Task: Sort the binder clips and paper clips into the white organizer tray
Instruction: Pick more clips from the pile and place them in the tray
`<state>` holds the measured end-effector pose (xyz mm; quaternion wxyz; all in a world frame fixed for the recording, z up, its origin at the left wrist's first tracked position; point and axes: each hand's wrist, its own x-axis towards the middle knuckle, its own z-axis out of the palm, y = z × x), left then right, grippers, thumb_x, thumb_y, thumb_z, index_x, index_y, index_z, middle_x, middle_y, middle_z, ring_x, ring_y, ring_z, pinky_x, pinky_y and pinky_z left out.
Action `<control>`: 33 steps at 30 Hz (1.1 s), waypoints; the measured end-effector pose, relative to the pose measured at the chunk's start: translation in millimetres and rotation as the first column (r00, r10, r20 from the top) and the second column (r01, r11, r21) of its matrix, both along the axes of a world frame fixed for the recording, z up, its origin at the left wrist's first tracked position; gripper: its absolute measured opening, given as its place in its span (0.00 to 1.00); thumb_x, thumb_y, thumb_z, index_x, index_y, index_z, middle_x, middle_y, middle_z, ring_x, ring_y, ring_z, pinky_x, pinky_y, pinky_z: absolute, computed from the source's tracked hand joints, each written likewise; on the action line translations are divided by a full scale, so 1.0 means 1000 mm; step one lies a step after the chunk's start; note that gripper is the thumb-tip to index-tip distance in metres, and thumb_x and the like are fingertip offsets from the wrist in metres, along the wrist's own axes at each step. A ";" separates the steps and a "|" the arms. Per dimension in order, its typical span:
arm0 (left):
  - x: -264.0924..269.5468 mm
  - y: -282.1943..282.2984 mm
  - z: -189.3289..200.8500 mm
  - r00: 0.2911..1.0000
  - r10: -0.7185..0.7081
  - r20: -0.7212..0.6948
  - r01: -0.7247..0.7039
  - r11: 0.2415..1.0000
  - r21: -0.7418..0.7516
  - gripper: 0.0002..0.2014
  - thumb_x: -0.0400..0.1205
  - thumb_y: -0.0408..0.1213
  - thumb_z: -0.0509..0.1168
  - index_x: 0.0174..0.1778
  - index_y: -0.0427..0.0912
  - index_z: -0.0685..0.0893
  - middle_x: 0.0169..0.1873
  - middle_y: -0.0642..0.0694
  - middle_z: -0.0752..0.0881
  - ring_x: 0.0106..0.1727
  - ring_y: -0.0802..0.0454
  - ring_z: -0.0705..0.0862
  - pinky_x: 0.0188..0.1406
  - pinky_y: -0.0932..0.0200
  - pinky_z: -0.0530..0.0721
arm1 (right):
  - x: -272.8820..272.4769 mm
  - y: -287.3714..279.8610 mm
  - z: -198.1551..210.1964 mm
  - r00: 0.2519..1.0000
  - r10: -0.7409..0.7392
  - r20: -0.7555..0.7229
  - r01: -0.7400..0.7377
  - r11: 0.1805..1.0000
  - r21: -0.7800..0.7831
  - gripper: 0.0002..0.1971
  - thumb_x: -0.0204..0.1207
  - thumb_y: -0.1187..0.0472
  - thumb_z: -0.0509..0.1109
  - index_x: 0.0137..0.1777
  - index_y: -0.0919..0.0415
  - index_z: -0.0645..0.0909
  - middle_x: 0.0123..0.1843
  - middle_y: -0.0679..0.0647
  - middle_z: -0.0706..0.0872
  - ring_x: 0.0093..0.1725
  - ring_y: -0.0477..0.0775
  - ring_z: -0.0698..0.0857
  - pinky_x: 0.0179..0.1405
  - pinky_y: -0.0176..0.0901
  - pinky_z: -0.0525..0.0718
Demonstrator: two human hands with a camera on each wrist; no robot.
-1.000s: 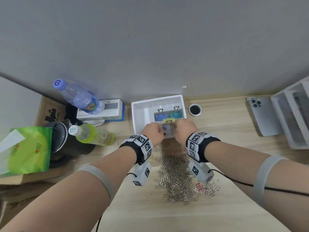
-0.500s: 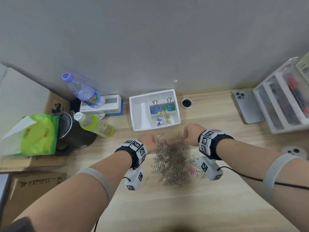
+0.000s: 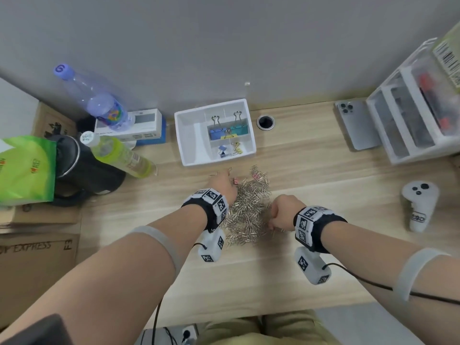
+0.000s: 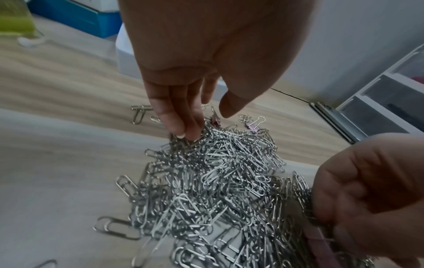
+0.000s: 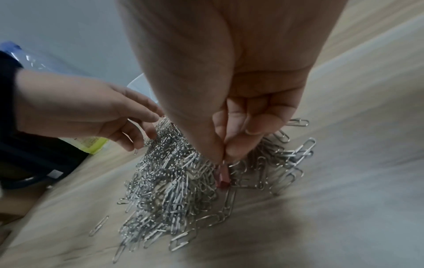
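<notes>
A white organizer tray (image 3: pixel 183 138) stands at the far edge of the wooden desk (image 3: pixel 311 170), against the wall. Its long left compartment shows nothing inside. A right middle compartment holds a blue binder clip (image 3: pixel 217 132), a teal binder clip (image 3: pixel 238 128) and a small yellow one (image 3: pixel 228 136); the two front cells hold a small blue clip (image 3: pixel 222 150) and a few gold clips (image 3: pixel 237 148).

Just in front of the tray lies a heap of silver paper clips (image 3: pixel 249 207) with small pink binder clips (image 4: pixel 253 125) at its far side. The left hand (image 3: pixel 222 185) reaches into the heap's far left edge, fingers straight and fairly narrow, tips touching the clips. The right hand (image 5: pixel 231 130), at the heap's near right edge, pinches a pink binder clip (image 5: pixel 223 178) between thumb and forefinger.
</notes>
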<state>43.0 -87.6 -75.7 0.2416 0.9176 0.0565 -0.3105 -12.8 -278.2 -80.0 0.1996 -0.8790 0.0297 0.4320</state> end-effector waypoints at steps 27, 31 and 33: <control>0.032 0.020 0.002 0.912 0.277 -0.302 -0.379 0.850 -0.365 0.09 0.83 0.35 0.66 0.52 0.32 0.84 0.37 0.37 0.92 0.32 0.44 0.87 0.29 0.53 0.84 | 0.056 0.014 -0.003 0.803 -0.595 0.038 0.533 0.745 0.401 0.06 0.74 0.59 0.74 0.44 0.62 0.82 0.37 0.53 0.87 0.28 0.53 0.86 0.19 0.41 0.82; 0.031 0.028 0.002 0.919 0.248 -0.307 -0.347 0.878 -0.329 0.09 0.79 0.29 0.71 0.34 0.38 0.79 0.36 0.34 0.92 0.24 0.47 0.84 0.21 0.58 0.82 | 0.073 0.017 -0.014 0.790 -0.580 0.197 0.522 0.806 0.279 0.09 0.73 0.54 0.77 0.49 0.56 0.84 0.44 0.48 0.87 0.40 0.53 0.88 0.38 0.45 0.88; 0.031 0.031 -0.003 0.910 0.260 -0.324 -0.365 0.871 -0.328 0.10 0.77 0.30 0.73 0.35 0.39 0.77 0.31 0.36 0.90 0.20 0.50 0.82 0.17 0.60 0.79 | 0.080 0.019 -0.020 0.811 -0.542 0.220 0.500 0.837 0.220 0.09 0.73 0.54 0.76 0.50 0.56 0.87 0.47 0.50 0.88 0.43 0.53 0.88 0.48 0.49 0.89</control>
